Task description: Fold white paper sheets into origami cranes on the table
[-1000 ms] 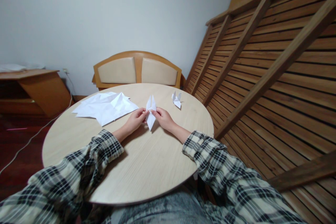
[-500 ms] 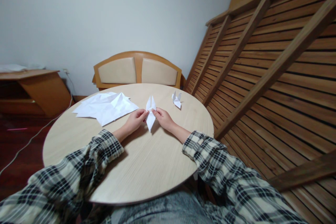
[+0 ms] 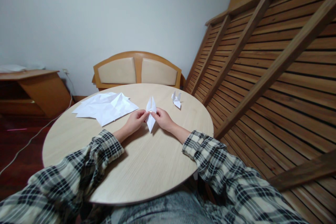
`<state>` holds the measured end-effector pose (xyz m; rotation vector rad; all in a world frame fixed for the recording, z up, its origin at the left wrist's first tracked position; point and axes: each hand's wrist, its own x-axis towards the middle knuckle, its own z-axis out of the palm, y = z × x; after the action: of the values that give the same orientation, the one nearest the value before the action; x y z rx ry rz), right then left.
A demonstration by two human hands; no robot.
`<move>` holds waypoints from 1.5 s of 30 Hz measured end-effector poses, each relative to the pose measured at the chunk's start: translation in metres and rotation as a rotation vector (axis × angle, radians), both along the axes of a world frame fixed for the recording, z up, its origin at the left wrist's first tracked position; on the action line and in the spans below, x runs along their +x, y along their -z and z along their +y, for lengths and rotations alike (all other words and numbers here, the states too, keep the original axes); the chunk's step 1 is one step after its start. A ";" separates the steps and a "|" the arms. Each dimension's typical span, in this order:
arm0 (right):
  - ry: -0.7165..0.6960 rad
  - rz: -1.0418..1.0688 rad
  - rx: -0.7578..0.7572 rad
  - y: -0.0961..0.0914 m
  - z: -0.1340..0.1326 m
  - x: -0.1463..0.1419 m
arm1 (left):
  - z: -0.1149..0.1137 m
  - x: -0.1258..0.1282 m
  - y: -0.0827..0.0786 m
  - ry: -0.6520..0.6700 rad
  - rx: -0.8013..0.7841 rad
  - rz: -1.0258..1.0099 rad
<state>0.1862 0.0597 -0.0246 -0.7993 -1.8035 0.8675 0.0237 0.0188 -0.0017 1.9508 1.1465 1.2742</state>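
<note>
A white folded paper piece (image 3: 151, 113), long and pointed at both ends, stands just above the round wooden table (image 3: 136, 168). My left hand (image 3: 135, 120) pinches its left side and my right hand (image 3: 163, 119) pinches its right side, fingertips almost meeting at the paper's middle. Both arms wear plaid sleeves and rest on the table.
A pile of creased white sheets (image 3: 105, 106) lies at the table's left back. A small finished paper crane (image 3: 176, 99) sits at the back right. A padded wooden chair (image 3: 138, 70) stands behind the table, a slatted wooden wall (image 3: 262, 77) on the right.
My right fingers have shifted slightly leftward onto the middle of the paper piece; otherwise the hands and paper stay in place.
</note>
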 end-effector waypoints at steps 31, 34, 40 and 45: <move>0.101 -0.002 0.065 -0.006 -0.004 0.004 | 0.004 -0.001 0.002 -0.006 -0.059 -0.072; 0.114 0.022 0.085 -0.007 -0.003 0.005 | 0.005 -0.001 0.006 0.051 -0.124 -0.121; 0.120 0.063 0.083 -0.009 -0.004 0.006 | 0.006 -0.003 0.010 0.119 -0.152 -0.110; 0.057 0.127 0.037 -0.010 -0.005 0.004 | 0.005 -0.004 0.009 0.110 -0.105 -0.075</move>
<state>0.1904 0.0550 -0.0151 -0.7517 -1.6736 0.8266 0.0197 0.0235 -0.0105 1.8472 1.0336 1.1946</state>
